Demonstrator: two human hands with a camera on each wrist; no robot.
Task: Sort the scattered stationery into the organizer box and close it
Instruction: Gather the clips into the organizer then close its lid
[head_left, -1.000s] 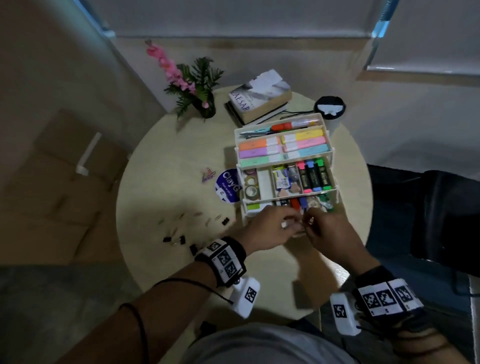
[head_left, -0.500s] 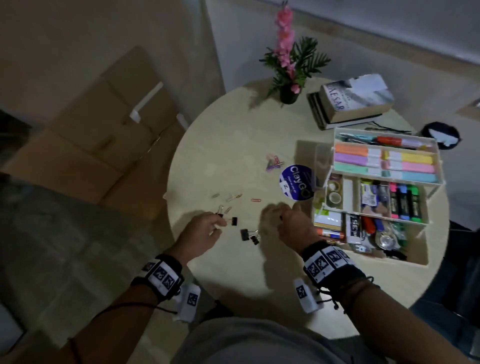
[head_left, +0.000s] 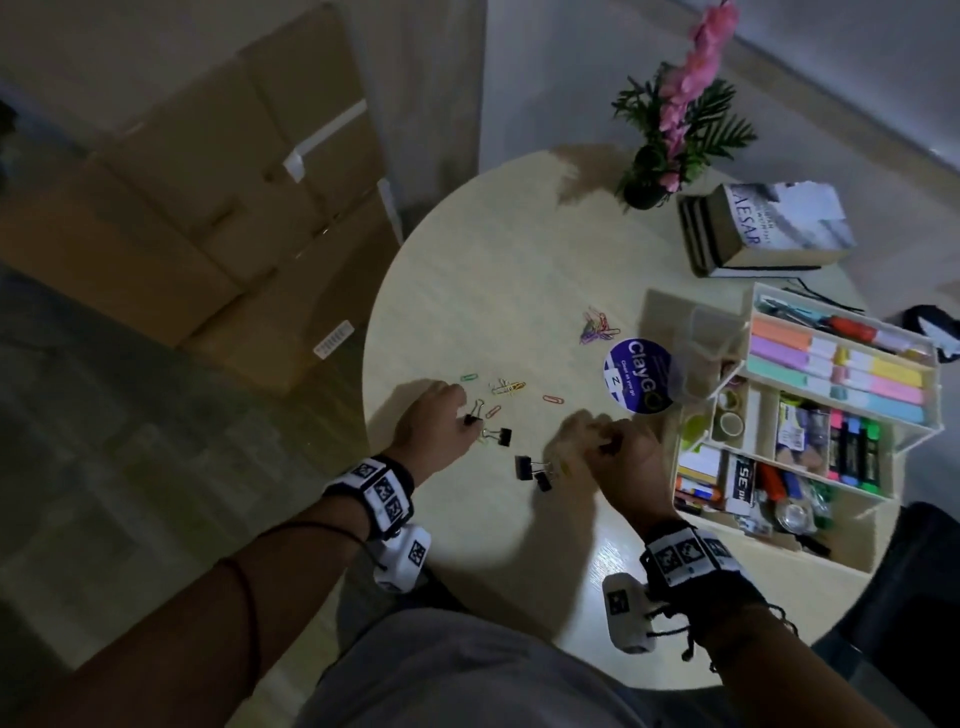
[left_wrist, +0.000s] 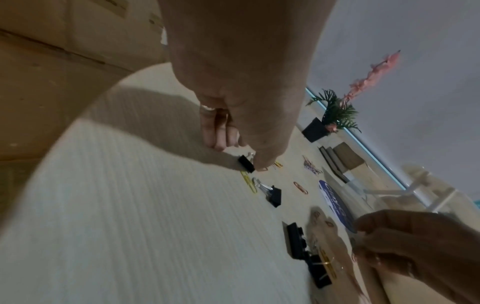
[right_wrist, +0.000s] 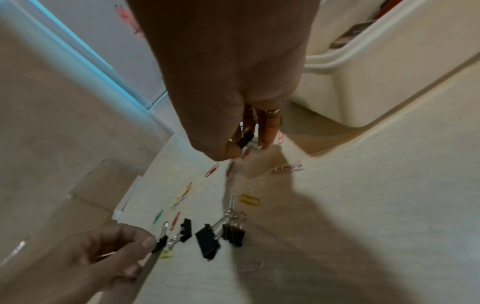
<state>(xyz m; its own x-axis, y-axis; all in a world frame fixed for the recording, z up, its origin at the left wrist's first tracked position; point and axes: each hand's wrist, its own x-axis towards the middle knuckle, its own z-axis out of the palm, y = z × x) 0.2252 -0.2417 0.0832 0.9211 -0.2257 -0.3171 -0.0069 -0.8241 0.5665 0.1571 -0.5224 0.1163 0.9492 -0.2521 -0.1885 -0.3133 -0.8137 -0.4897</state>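
Observation:
Black binder clips and coloured paper clips lie scattered on the round table's left part. My left hand pinches a small black binder clip between thumb and fingers, down at the tabletop. To its right my right hand hovers just above the table, its curled fingers holding another small black binder clip. Three more binder clips lie between the two hands. At the table's right stands the white organizer box, open with its tiers spread, filled with sticky notes, markers and tape.
A blue ClayGo disc lies beside the box, with a heap of paper clips behind it. At the far edge stand a potted pink flower and stacked books. Cardboard boxes sit on the floor to the left.
Both hands have left the organizer's front tray and come left to the scattered clips. The left now pinches a binder clip, the right holds one. My view has swung left.

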